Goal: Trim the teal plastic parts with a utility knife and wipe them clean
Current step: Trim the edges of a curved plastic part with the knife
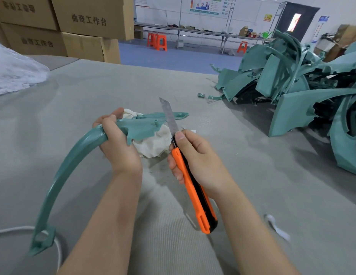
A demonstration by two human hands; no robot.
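Observation:
My left hand (115,143) grips a long curved teal plastic part (60,175) near its flat bracket end, which points right above the table. A white cloth (153,142) is bunched under that end, partly tucked in the same hand. My right hand (195,157) holds an orange and black utility knife (195,195), thumb up by the blade base. Its extended steel blade (169,116) crosses the part's right end, touching or just in front of it.
A big pile of teal plastic parts (304,86) fills the right side of the grey felt table (252,185). Small teal scraps (201,95) lie near it. Clear plastic sheeting (12,74) and cardboard boxes (74,26) stand at the back left. A white cord (14,229) loops at lower left.

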